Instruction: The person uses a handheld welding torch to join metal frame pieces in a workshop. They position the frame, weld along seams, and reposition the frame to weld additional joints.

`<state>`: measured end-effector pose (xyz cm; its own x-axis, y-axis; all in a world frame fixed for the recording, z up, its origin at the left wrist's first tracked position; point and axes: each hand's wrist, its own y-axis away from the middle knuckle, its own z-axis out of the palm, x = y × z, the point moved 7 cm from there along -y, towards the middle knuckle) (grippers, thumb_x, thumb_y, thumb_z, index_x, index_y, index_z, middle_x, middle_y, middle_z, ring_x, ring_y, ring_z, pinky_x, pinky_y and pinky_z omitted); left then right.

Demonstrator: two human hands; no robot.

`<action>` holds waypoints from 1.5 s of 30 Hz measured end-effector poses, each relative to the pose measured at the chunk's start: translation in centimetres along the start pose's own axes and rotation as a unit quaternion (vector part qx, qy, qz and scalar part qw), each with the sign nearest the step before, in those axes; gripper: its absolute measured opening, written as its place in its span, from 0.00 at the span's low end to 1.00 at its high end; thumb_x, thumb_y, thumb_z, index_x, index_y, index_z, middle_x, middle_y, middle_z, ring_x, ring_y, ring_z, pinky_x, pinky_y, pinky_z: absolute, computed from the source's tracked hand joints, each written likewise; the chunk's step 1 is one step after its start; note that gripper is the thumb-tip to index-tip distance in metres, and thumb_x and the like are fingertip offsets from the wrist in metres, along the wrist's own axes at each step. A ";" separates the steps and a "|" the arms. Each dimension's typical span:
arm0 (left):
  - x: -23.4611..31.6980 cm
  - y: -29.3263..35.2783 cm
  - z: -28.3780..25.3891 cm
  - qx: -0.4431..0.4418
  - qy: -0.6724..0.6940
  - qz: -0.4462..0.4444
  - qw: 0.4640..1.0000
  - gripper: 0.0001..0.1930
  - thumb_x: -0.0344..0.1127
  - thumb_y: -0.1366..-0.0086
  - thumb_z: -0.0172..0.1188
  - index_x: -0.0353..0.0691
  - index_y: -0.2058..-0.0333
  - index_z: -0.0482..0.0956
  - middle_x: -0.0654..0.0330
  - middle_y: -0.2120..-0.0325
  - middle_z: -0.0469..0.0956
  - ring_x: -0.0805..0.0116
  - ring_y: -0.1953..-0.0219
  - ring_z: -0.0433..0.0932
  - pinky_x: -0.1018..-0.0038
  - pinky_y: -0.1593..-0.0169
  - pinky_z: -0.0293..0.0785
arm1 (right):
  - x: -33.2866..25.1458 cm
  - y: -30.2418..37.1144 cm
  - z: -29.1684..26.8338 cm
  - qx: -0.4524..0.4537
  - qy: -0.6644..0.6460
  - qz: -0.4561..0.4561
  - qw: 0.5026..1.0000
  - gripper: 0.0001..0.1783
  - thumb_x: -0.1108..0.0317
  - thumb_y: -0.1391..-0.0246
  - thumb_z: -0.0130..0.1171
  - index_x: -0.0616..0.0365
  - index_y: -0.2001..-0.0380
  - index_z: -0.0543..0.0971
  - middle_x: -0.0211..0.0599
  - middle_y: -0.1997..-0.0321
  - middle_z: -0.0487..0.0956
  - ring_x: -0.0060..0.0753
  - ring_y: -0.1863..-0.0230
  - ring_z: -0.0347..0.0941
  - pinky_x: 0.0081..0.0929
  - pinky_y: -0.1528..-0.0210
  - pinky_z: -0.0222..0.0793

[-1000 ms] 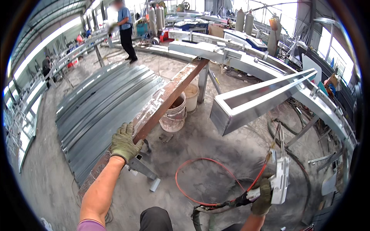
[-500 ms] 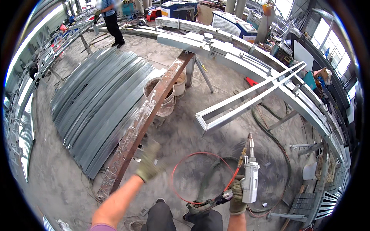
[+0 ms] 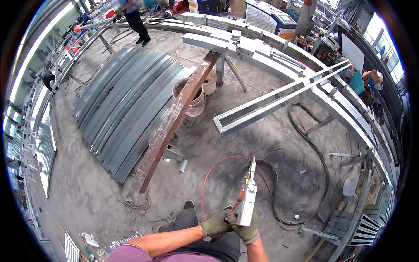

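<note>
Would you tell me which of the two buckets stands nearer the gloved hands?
The bucket showing on both sides of the brown beam; the other bucket shows only right of it, farther back.

Around me, a metalworking workshop: ribbed grey sheets (image 3: 126, 107), long silvery beams (image 3: 205, 43), a boxy machine (image 3: 262, 19), hoses (image 3: 275, 187) trailing over smudged floor (image 3: 183, 192).

Hand tool (image 3: 247, 203): smooth, pale casing (probably metal; too small to be certain). Gloves (image 3: 216, 224): matt cloth. Ribbed sheets (image 3: 126, 109): smooth grey metal, softly glossy. Brown beam (image 3: 172, 124): rough, white-smeared. Rectangular frame (image 3: 266, 109): bright, glossy metal. Floor (image 3: 174, 192): matt concrete.
</note>
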<state>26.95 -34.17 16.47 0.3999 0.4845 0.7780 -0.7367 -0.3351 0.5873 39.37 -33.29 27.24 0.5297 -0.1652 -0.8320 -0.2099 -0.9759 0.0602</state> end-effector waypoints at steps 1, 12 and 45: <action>1.1 1.3 -0.3 0.049 -0.011 -0.024 0.998 0.28 0.40 0.38 0.77 0.37 0.43 0.79 0.59 0.57 0.86 0.71 0.54 0.81 0.67 0.49 0.78 | 0.5 0.3 0.1 -0.029 0.055 -0.089 0.994 0.25 0.54 0.47 0.76 0.61 0.55 0.81 0.46 0.67 0.82 0.56 0.65 0.81 0.44 0.62 0.77; 5.2 8.3 -6.5 0.339 0.346 0.043 0.874 0.13 0.30 0.34 0.74 0.35 0.55 0.81 0.58 0.66 0.86 0.69 0.66 0.85 0.70 0.61 0.82 | 7.8 -12.3 -6.4 -0.001 -0.272 0.251 0.929 0.23 0.58 0.34 0.64 0.67 0.45 0.81 0.39 0.61 0.85 0.30 0.67 0.83 0.28 0.65 0.80; 12.2 -0.1 -14.3 0.244 0.254 0.012 0.936 0.23 0.32 0.34 0.73 0.35 0.43 0.76 0.61 0.53 0.84 0.71 0.53 0.82 0.73 0.52 0.80 | -7.1 -22.4 0.1 -0.217 -0.127 0.076 0.965 0.37 0.64 0.45 0.75 0.67 0.35 0.74 0.46 0.48 0.84 0.37 0.52 0.84 0.33 0.48 0.80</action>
<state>24.16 -16.69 22.73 -0.0155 0.7517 0.6593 -0.3557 -0.6204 0.6990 40.24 -10.23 31.71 0.2891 -0.3241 -0.9008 0.1233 -0.9205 0.3708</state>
